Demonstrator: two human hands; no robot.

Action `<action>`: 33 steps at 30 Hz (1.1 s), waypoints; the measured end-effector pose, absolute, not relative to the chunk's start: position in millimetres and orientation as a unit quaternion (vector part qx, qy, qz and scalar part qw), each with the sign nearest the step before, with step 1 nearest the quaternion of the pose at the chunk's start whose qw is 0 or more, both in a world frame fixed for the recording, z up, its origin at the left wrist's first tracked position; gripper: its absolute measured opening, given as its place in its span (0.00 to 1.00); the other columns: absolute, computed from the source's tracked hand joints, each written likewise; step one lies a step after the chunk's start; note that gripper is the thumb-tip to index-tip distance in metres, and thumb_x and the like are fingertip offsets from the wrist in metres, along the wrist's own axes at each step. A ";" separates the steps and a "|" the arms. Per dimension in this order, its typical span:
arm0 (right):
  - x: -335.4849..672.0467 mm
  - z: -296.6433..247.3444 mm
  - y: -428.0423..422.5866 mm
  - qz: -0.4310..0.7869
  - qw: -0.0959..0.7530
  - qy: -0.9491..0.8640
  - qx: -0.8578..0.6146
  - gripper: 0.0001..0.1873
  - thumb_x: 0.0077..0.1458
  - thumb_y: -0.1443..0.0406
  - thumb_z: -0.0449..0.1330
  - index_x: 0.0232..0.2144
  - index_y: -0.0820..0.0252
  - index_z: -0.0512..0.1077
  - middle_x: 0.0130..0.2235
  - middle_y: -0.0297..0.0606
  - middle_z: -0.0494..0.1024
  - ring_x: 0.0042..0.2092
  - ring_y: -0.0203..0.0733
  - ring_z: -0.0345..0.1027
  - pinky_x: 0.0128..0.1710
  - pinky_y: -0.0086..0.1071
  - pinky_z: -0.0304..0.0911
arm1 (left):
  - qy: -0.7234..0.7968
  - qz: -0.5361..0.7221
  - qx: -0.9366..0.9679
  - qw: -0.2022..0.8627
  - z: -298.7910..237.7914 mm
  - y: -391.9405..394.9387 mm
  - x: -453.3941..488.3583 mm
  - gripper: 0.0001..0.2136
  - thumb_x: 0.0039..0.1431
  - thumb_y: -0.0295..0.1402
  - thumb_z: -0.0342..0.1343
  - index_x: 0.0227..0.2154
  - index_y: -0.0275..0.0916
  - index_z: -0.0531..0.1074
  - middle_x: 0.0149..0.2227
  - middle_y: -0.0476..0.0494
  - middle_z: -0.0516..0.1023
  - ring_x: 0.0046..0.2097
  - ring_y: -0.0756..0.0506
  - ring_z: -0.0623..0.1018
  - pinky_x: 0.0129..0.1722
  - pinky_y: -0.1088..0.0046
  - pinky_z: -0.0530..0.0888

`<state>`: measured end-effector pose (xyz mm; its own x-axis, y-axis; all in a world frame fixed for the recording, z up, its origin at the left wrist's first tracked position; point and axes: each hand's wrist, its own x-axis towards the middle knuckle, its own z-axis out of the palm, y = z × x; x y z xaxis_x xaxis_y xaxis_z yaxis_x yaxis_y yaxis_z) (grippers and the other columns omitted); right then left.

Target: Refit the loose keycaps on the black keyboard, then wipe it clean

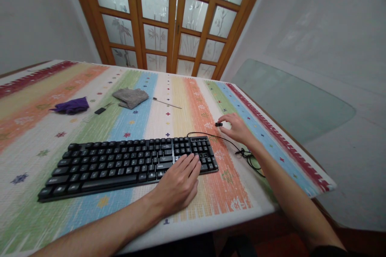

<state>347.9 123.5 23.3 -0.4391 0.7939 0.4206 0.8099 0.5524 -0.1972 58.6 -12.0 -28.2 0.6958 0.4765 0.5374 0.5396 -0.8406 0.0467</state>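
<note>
A black full-size keyboard (117, 164) lies at a slant near the front of the table. My left hand (181, 182) rests on its right end, fingers stretched out flat over the keys near the number pad. Beyond the keyboard's right corner, my right hand (235, 128) pinches a small black piece (218, 124) between thumb and fingertips, just over the orange stripe. The piece is too small to name for sure. A thin black cable (224, 138) runs from the keyboard's back edge to a bundled coil (249, 156) beside my right forearm.
A striped tablecloth (157, 122) covers the table. Toward the back lie a purple cloth (72, 105), a grey cloth (131, 97), a small black item with thin wires (100, 110) and a thin stick with a dark tip (167, 103). A glass-paned wooden door (173, 28) stands behind.
</note>
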 end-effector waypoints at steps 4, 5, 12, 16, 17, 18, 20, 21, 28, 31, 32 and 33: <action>353.9 9.0 137.0 -0.044 0.207 -0.852 -0.479 0.04 0.54 0.67 0.59 0.33 0.58 0.74 0.38 0.42 0.80 0.41 0.48 0.70 0.46 0.42 0.59 | -0.283 -0.268 -0.920 0.045 -27.7 -12.2 58.6 0.20 0.64 0.29 0.47 0.57 0.26 0.65 0.58 0.27 0.72 0.60 0.37 0.71 0.58 0.55 0.69; 354.1 6.3 139.0 -0.052 0.199 -0.853 -0.479 0.04 0.54 0.67 0.59 0.32 0.59 0.74 0.37 0.42 0.80 0.41 0.48 0.70 0.46 0.42 0.59 | -0.285 -0.267 -0.919 0.041 -27.4 -12.2 58.5 0.20 0.64 0.29 0.47 0.57 0.26 0.65 0.58 0.27 0.72 0.60 0.37 0.71 0.58 0.55 0.69; 353.7 -0.7 147.3 -0.074 0.154 -0.863 -0.476 0.06 0.53 0.71 0.59 0.30 0.60 0.76 0.33 0.41 0.79 0.37 0.47 0.67 0.41 0.39 0.59 | -0.282 -0.257 -0.923 0.047 -24.6 -11.6 58.4 0.19 0.63 0.29 0.49 0.55 0.24 0.67 0.57 0.27 0.73 0.57 0.36 0.73 0.58 0.55 0.69; 353.7 1.1 150.3 -0.078 0.153 -0.862 -0.476 0.05 0.54 0.71 0.59 0.31 0.60 0.76 0.33 0.42 0.79 0.38 0.48 0.66 0.39 0.39 0.59 | -0.283 -0.258 -0.922 0.049 -24.2 -10.9 58.3 0.18 0.63 0.29 0.49 0.54 0.26 0.68 0.57 0.29 0.73 0.56 0.36 0.73 0.57 0.56 0.69; 353.3 2.4 150.7 -0.080 0.153 -0.862 -0.477 0.05 0.54 0.71 0.59 0.32 0.60 0.76 0.33 0.42 0.79 0.38 0.48 0.66 0.39 0.39 0.59 | -0.282 -0.260 -0.922 0.048 -24.0 -10.8 58.2 0.18 0.63 0.29 0.49 0.54 0.26 0.68 0.57 0.29 0.74 0.55 0.37 0.73 0.57 0.56 0.69; 352.6 4.1 150.5 -0.082 0.153 -0.861 -0.478 0.04 0.54 0.70 0.59 0.32 0.60 0.75 0.33 0.42 0.79 0.38 0.48 0.66 0.39 0.38 0.59 | -0.282 -0.260 -0.922 0.048 -23.9 -10.7 58.0 0.18 0.63 0.29 0.50 0.54 0.26 0.68 0.57 0.29 0.74 0.55 0.37 0.74 0.57 0.56 0.69; 349.3 9.8 147.5 -0.082 0.164 -0.860 -0.477 0.03 0.55 0.69 0.60 0.32 0.59 0.74 0.33 0.42 0.78 0.39 0.48 0.66 0.39 0.38 0.59 | -0.283 -0.258 -0.922 0.047 -23.7 -10.6 57.7 0.18 0.63 0.29 0.50 0.54 0.27 0.68 0.57 0.30 0.73 0.55 0.36 0.73 0.57 0.56 0.69; 346.5 13.9 144.1 -0.075 0.177 -0.860 -0.472 0.02 0.55 0.68 0.60 0.32 0.59 0.74 0.33 0.42 0.78 0.38 0.48 0.65 0.39 0.38 0.59 | -0.283 -0.258 -0.923 0.048 -23.6 -10.6 57.6 0.18 0.63 0.29 0.50 0.54 0.27 0.68 0.57 0.29 0.73 0.56 0.36 0.73 0.57 0.55 0.69; 309.6 53.2 89.4 0.095 0.245 -0.884 -0.386 0.03 0.58 0.64 0.61 0.35 0.58 0.72 0.32 0.35 0.75 0.33 0.39 0.64 0.35 0.33 0.60 | -0.281 -0.255 -0.924 0.052 -21.8 -10.6 57.7 0.19 0.63 0.29 0.49 0.55 0.26 0.67 0.58 0.30 0.72 0.56 0.36 0.73 0.57 0.56 0.69; 294.8 60.3 66.5 0.162 0.203 -0.908 -0.330 0.04 0.58 0.65 0.61 0.37 0.58 0.71 0.34 0.34 0.74 0.35 0.37 0.64 0.36 0.31 0.61 | -0.279 -0.252 -0.925 0.057 -20.8 -10.7 57.8 0.19 0.63 0.29 0.49 0.54 0.26 0.68 0.58 0.29 0.73 0.56 0.36 0.72 0.58 0.56 0.68; 291.0 60.1 61.4 0.174 0.187 -0.913 -0.317 0.04 0.58 0.65 0.61 0.37 0.59 0.71 0.34 0.35 0.74 0.36 0.37 0.64 0.37 0.32 0.61 | -0.279 -0.251 -0.925 0.058 -20.7 -10.7 57.8 0.19 0.63 0.29 0.49 0.55 0.25 0.68 0.58 0.29 0.73 0.56 0.36 0.72 0.58 0.56 0.68; 287.9 58.8 57.7 0.181 0.173 -0.918 -0.308 0.04 0.58 0.66 0.61 0.37 0.59 0.70 0.35 0.35 0.74 0.37 0.38 0.65 0.37 0.32 0.61 | -0.280 -0.250 -0.925 0.060 -20.6 -10.7 57.8 0.19 0.63 0.29 0.49 0.55 0.25 0.68 0.58 0.29 0.73 0.57 0.36 0.72 0.58 0.56 0.68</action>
<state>287.9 57.7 58.8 -0.7502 0.6281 0.2066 0.5028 0.7448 -0.4387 57.8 -10.7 -20.6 0.7188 0.4873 0.4958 0.5470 -0.8366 0.0293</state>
